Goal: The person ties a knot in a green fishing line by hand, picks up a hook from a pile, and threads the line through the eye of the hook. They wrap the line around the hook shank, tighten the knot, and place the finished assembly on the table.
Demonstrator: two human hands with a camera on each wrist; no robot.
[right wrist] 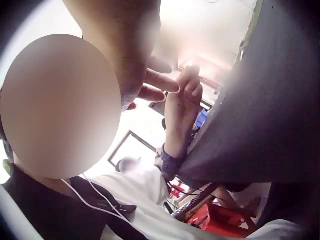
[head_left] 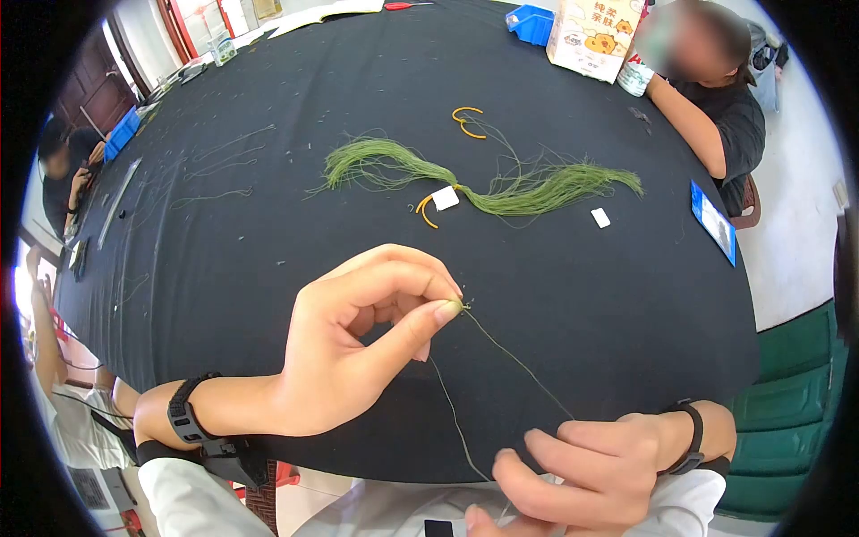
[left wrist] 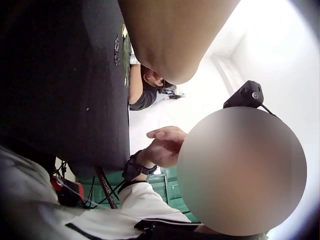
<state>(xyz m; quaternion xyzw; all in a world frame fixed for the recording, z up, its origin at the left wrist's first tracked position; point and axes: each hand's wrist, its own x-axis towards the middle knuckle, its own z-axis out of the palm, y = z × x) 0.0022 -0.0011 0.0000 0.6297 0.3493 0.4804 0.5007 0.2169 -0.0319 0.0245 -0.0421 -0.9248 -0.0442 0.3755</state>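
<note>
In the head view my left hand [head_left: 371,336] is raised over the black cloth, its thumb and index finger pinching one end of a thin green thread [head_left: 519,362]. A small knotted tip shows at the fingertips. One strand slants down to my right hand [head_left: 591,470], and another drops from below the left palm toward its fingers. The right hand's fingers are spread and loosely bent near my lap, beside the strands. In the right wrist view its fingers [right wrist: 155,93] reach toward the left hand [right wrist: 182,107]. Farther off lies a tied bundle of green threads [head_left: 555,190].
Yellow curved pieces [head_left: 477,136] and a white tag [head_left: 445,198] lie by the bundle, with another white piece [head_left: 600,217] to its right. A blue packet [head_left: 713,224] is near the right edge. A box [head_left: 595,38], a blue bin [head_left: 530,24] and a seated person [head_left: 716,98] are beyond.
</note>
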